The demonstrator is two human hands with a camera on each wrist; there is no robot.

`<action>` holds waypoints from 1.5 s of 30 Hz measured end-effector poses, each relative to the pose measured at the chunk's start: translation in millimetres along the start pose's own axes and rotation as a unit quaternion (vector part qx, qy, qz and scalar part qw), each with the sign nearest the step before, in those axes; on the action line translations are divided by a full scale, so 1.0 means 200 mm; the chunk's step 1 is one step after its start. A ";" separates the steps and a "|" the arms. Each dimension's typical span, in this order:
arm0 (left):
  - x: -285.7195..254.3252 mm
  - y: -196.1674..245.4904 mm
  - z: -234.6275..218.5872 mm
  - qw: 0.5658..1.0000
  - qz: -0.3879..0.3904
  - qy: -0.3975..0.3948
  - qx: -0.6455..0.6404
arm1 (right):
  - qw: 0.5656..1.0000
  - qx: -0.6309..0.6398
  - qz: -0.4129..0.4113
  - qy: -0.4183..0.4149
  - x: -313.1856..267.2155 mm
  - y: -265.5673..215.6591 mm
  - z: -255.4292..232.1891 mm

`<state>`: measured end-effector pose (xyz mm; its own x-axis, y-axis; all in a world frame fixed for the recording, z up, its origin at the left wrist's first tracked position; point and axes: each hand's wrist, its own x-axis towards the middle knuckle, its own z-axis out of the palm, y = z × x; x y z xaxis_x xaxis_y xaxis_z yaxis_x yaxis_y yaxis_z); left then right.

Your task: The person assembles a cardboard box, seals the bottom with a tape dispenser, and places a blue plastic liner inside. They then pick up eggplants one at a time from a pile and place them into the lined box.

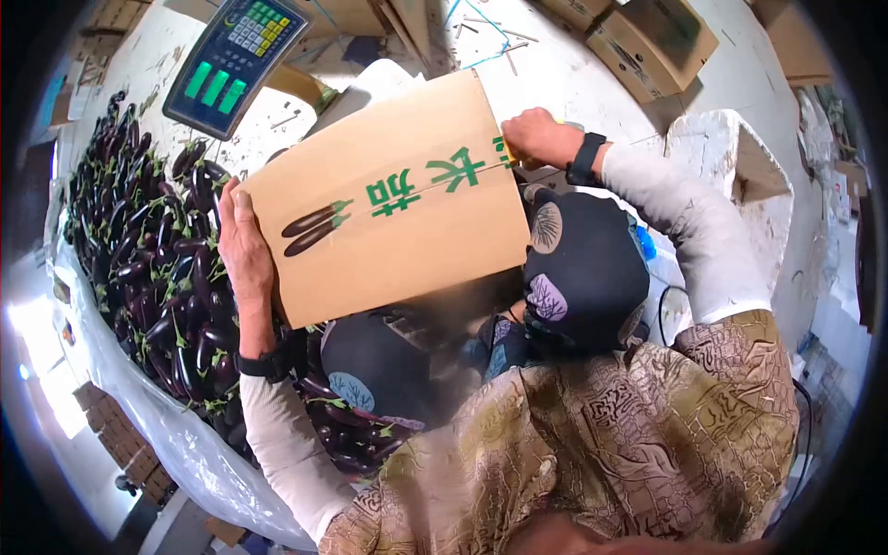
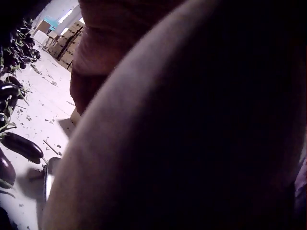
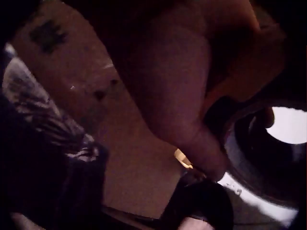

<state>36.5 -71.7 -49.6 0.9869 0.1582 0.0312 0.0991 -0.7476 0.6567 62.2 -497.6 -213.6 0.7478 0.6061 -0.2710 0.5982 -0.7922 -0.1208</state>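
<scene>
A closed cardboard box point(image 1: 398, 199) lies tilted across the person's lap, with green characters and two printed eggplants on its top. The left hand point(image 1: 246, 250) presses flat against the box's left side, its fingers straight along the edge. At the box's right end, the right hand point(image 1: 544, 139) grips a tape dispenser, its yellow part point(image 1: 511, 157) right at the end of the top seam. In the right wrist view, a large round roll point(image 3: 249, 184) shows beside the curled fingers. The left wrist view is mostly covered by the hand itself.
A large heap of eggplants point(image 1: 157, 268) lies on the left, bordered by plastic sheeting point(image 1: 176, 444). A digital scale display point(image 1: 231, 69) stands beyond the box. More cardboard boxes point(image 1: 647, 51) are at the back right, near a white foam box point(image 1: 731, 176).
</scene>
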 end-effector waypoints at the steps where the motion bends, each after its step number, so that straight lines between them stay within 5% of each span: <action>1: 0.00 0.01 -0.01 1.000 -0.008 -0.003 -0.008 | 0.997 0.073 0.007 0.016 0.00 0.03 -0.02; 2: 0.00 0.01 -0.01 1.000 -0.017 -0.009 -0.014 | 0.982 0.132 0.098 -0.091 -0.01 0.06 -0.03; 4: 0.00 0.01 0.00 1.000 -0.015 -0.008 -0.018 | 0.950 0.250 0.157 -0.106 -0.08 0.16 0.01; 9: 0.00 -0.02 -0.01 0.995 -0.061 -0.033 -0.070 | 0.906 0.319 0.259 -0.098 -0.09 0.36 0.31; 10: 0.00 -0.03 -0.01 0.995 -0.058 -0.039 -0.065 | 0.936 0.246 0.247 -0.049 -0.10 0.35 0.33; 12: 0.00 -0.03 -0.01 0.994 -0.064 -0.021 -0.085 | 0.920 0.237 0.302 0.073 -0.05 0.29 0.32; 13: -0.01 0.00 0.00 0.994 -0.071 -0.016 -0.080 | 0.899 0.307 0.260 0.171 -0.03 0.26 0.26; 14: 0.00 -0.01 0.00 0.995 -0.067 -0.024 -0.077 | 0.863 0.371 0.216 0.267 0.01 0.21 0.18; 16: 0.01 -0.04 0.02 0.996 -0.062 -0.017 -0.069 | 0.776 0.521 0.218 0.282 0.05 0.02 -0.22; 18: 0.01 0.00 0.05 0.996 -0.058 -0.022 -0.064 | 0.695 0.635 0.110 0.318 0.07 -0.13 -0.49; 21: 0.00 0.02 0.05 0.993 -0.079 -0.019 -0.087 | 0.685 0.638 0.029 0.349 0.20 -0.28 -0.61; 24: -0.01 0.00 0.05 0.985 -0.098 -0.011 -0.140 | 0.733 0.593 0.014 0.332 0.25 -0.31 -0.62; 28: 0.00 -0.04 0.04 0.986 -0.091 -0.014 -0.141 | 0.674 0.665 -0.014 0.322 0.33 -0.29 -0.44; 30: 0.00 -0.03 0.05 0.971 -0.119 -0.025 -0.205 | 0.776 0.489 -0.068 0.391 0.40 -0.23 -0.20; 32: 0.00 -0.04 0.04 0.974 -0.108 -0.018 -0.196 | 0.734 0.592 0.044 0.331 0.49 -0.24 0.13; 34: -0.01 0.01 0.04 0.943 -0.191 -0.051 -0.269 | 0.643 0.719 0.084 0.250 0.43 -0.27 0.19; 37: -0.01 -0.05 0.01 0.923 -0.225 -0.060 -0.307 | 0.660 0.720 0.137 0.164 0.38 -0.26 0.19; 38: -0.01 -0.08 0.01 0.914 -0.228 -0.073 -0.327 | 0.663 0.719 0.133 0.161 0.36 -0.25 0.19; 40: -0.02 -0.07 -0.05 0.911 -0.242 -0.056 -0.330 | 0.595 0.785 0.142 0.099 0.34 -0.25 0.09; 41: -0.03 -0.12 -0.10 0.906 -0.262 -0.063 -0.326 | 0.624 0.758 0.145 0.123 0.34 -0.28 0.04; 42: -0.04 -0.15 -0.14 0.901 -0.282 -0.070 -0.322 | 0.583 0.807 0.090 -0.019 0.31 -0.21 -0.06; 45: -0.10 -0.20 -0.16 0.887 -0.292 -0.056 -0.354 | 0.513 0.856 0.063 -0.018 0.36 -0.18 -0.10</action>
<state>9.5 -24.4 -52.9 0.8044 0.2902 -0.5183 0.5316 0.0379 0.8462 101.0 -423.6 -209.7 0.7254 0.5653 -0.3927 -0.6064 0.2551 -0.7531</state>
